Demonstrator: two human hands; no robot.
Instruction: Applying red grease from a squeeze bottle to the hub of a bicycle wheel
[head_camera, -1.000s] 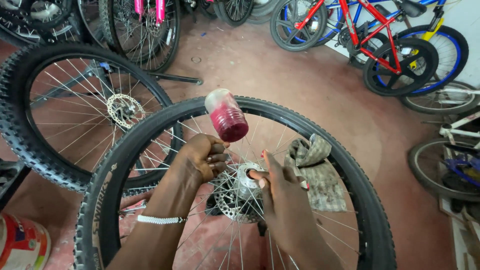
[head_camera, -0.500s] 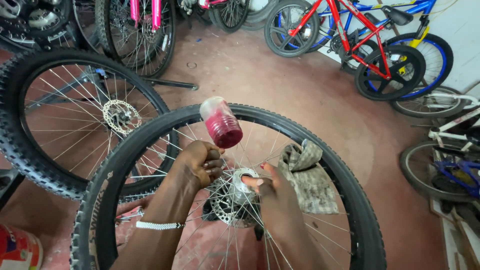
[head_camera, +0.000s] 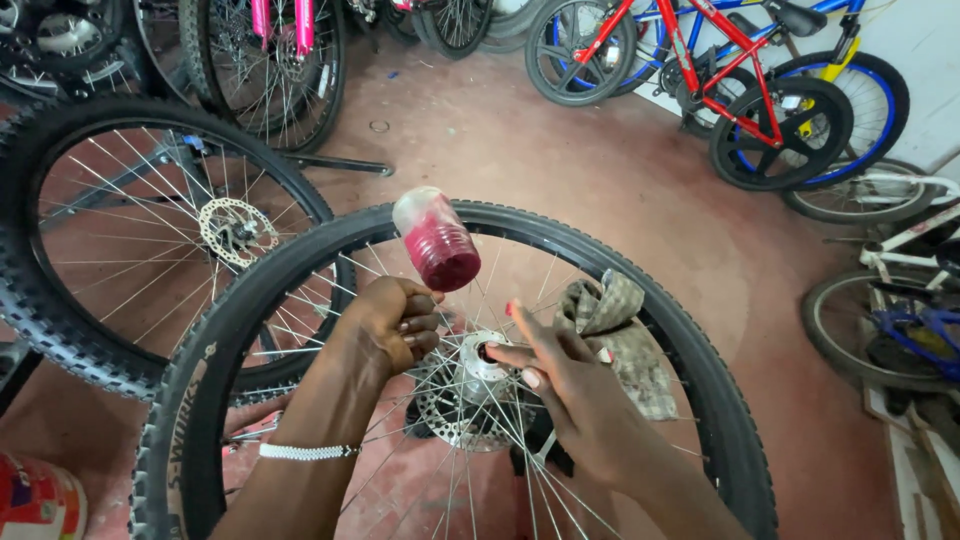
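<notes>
A bicycle wheel with a black knobby tyre (head_camera: 640, 275) lies flat in front of me, its silver hub (head_camera: 478, 368) and disc rotor (head_camera: 445, 420) at the middle. My left hand (head_camera: 395, 325) is shut on a small clear jar of red grease (head_camera: 437, 240), held tilted just above and left of the hub. My right hand (head_camera: 560, 390) reaches over the spokes with its fingers stretched toward the hub opening, one fingertip smeared red. A checked rag (head_camera: 620, 335) is held at the back of that hand.
A second knobby wheel with a disc rotor (head_camera: 235, 230) stands at the left. Red and blue bicycles (head_camera: 740, 90) are parked at the back right, a pink one (head_camera: 280, 30) at the back left. More wheels (head_camera: 880, 320) lean at the right. A red-and-white tub (head_camera: 35, 500) sits bottom left on the reddish floor.
My right hand's fingers have straightened and now point into the hub. The jar has shifted slightly left and stays tilted in my left hand.
</notes>
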